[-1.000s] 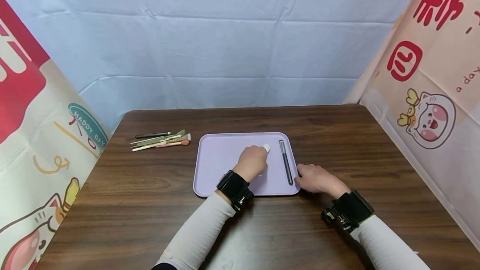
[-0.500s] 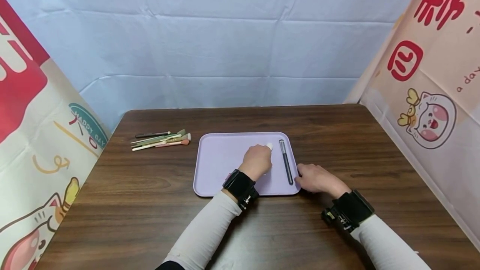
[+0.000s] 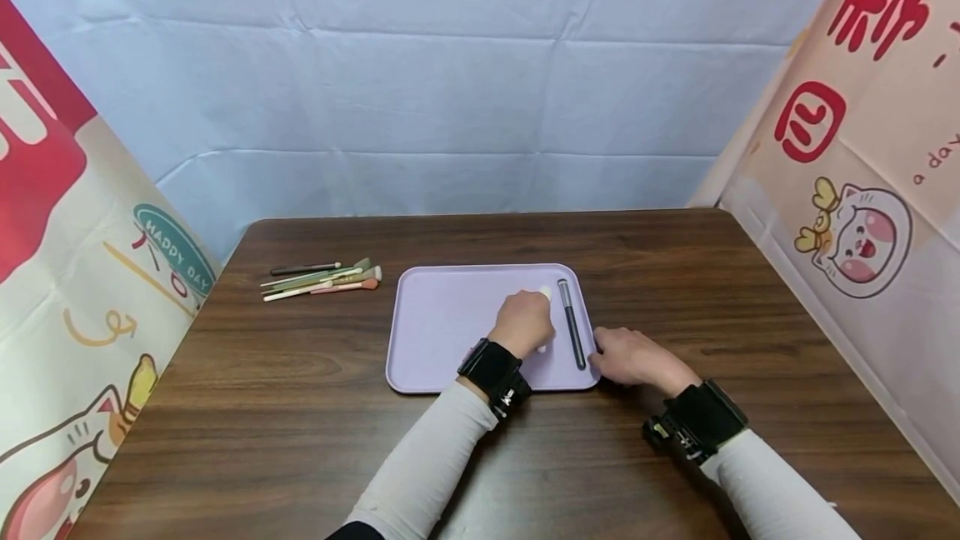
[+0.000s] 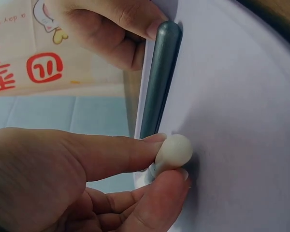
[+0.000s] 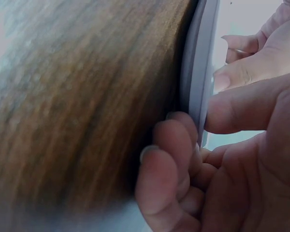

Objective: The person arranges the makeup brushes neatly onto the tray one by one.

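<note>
My left hand (image 3: 523, 322) is over the right half of the lilac tray (image 3: 442, 332), pinching a white makeup brush (image 4: 175, 151) between thumb and fingers. The brush's rounded white end faces the left wrist camera; its middle is hidden by the hand in the head view. Just right of it, a dark-handled makeup brush (image 3: 573, 327) lies lengthwise on the tray near the right rim. At the tray's lower right corner, my right hand (image 3: 633, 357) grips the rim, thumb on the inner side and curled fingers along the outside, as the right wrist view shows.
A bundle of several makeup brushes (image 3: 322, 280), green, white, dark and pink, lies left of the tray on the brown wooden table (image 3: 300, 407). A pale blue cloth (image 3: 450, 107) hangs behind the table, with printed cloths at both sides.
My left hand has shifted to the right across the tray with the white makeup brush, closer to the dark-handled one. The right hand and the tray have stayed in place.
</note>
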### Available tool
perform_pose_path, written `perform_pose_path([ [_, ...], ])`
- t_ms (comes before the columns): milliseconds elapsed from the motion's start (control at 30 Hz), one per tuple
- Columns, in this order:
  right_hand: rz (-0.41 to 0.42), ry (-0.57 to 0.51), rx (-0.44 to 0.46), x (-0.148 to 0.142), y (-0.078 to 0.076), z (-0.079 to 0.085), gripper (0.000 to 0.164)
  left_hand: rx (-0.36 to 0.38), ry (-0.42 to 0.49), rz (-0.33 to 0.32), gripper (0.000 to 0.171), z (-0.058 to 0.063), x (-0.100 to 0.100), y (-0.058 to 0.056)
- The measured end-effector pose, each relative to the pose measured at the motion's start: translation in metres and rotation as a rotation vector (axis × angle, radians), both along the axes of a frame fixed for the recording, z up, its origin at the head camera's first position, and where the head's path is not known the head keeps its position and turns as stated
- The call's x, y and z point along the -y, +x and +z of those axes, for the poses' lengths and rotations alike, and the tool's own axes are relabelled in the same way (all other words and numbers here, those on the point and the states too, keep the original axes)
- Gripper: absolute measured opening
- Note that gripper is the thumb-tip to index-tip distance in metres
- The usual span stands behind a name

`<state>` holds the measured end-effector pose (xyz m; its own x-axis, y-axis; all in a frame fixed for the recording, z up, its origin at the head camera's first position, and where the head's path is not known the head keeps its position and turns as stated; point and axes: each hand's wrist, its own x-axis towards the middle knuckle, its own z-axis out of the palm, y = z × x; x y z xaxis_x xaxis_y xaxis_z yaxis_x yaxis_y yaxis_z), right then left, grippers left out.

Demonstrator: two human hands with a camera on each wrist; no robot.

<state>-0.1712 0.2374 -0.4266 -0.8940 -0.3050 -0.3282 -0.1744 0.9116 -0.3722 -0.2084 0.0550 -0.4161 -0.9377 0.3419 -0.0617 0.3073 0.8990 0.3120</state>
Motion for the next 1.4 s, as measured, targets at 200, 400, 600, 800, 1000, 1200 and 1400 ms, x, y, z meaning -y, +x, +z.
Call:
perform_pose_path([
  [200,0.008,0.003,-0.004,0.0,0.0,0.0,0.01,0.068,0.016,0.03,0.021,-0.003,-0.005,-0.003],
  [400,0.004,0.005,0.005,-0.001,-0.001,-0.001,0.01,0.099,0.02,0.054,0.02,-0.004,-0.009,-0.004],
  [600,0.001,0.007,0.006,-0.001,-0.001,0.0,0.01,0.082,0.045,0.044,0.024,-0.003,-0.011,-0.003],
  [800,0.003,0.006,0.005,-0.001,-0.001,0.0,0.01,0.088,0.083,0.045,0.03,-0.004,-0.011,-0.002],
  [1000,-0.001,0.01,0.013,0.0,0.0,0.001,0.011,0.11,0.109,0.058,0.033,-0.006,-0.011,-0.002],
  [1200,-0.01,0.002,0.026,0.001,0.0,0.003,0.01,0.117,0.12,0.068,0.031,-0.006,-0.009,-0.003],
  [1400,-0.031,-0.003,0.045,0.001,-0.001,0.001,0.01,0.106,0.121,0.065,0.03,-0.003,-0.007,-0.004],
])
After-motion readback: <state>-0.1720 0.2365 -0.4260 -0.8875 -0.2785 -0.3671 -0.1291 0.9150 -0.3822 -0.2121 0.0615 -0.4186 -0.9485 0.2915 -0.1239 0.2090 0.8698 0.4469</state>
